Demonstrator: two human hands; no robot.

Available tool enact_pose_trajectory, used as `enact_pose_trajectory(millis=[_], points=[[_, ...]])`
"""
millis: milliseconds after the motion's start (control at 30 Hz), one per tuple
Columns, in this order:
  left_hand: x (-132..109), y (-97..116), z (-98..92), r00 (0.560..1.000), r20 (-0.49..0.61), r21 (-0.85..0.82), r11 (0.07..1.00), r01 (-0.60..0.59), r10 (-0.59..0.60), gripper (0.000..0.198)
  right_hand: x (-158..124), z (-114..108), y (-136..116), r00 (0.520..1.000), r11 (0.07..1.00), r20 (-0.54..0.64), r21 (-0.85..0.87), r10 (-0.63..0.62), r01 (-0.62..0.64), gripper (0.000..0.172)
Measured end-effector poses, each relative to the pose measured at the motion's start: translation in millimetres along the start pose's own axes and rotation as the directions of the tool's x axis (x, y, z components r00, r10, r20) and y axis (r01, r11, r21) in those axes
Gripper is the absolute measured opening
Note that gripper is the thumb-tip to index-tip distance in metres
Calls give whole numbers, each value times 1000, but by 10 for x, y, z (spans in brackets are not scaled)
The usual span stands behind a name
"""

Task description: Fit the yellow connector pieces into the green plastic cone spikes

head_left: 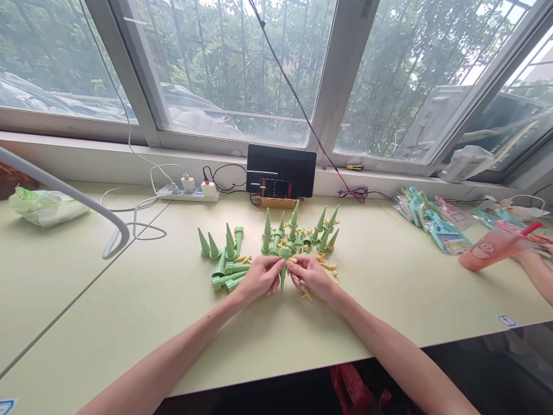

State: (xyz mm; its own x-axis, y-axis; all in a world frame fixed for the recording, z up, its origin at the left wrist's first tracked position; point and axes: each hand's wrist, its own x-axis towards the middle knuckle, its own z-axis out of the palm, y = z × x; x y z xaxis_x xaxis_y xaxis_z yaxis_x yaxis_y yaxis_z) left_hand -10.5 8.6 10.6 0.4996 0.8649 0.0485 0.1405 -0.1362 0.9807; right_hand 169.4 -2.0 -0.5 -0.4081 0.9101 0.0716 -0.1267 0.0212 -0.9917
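Observation:
My left hand is closed on a green plastic watering spike, its point turned down and its collar up. Between the thumb and fingers of my right hand is a small yellow valve, held against the spike's side near the collar. Whether the valve is seated in the spike cannot be made out. Left of my hands lie and stand several green spikes without visible valves. Beyond my hands, more spikes stand point up, some with yellow pieces at their sides. Loose yellow valves lie beside my right hand.
A phone leans on a dark tablet by the window. A power strip with cables lies left of it. At the right are bagged pastel items, a pink drink cup and another person's arm.

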Motion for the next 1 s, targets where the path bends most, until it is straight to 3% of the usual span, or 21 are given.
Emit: enact_pose_trajectory(millis=[400,767,1000], points=[[12,23,18,991,41,-197,971,137,-131,46,8,21,-1,997,990,-72,-144,-26,15,39],[19,-15,19,987,127,-256,959,126,-96,43,12,40,53,962,935,-155,-311,-224,168,32],[30,-19,12,980,193,-293,949,113,-57,40,6,59,56,904,831,-160,-481,-395,278,32]])
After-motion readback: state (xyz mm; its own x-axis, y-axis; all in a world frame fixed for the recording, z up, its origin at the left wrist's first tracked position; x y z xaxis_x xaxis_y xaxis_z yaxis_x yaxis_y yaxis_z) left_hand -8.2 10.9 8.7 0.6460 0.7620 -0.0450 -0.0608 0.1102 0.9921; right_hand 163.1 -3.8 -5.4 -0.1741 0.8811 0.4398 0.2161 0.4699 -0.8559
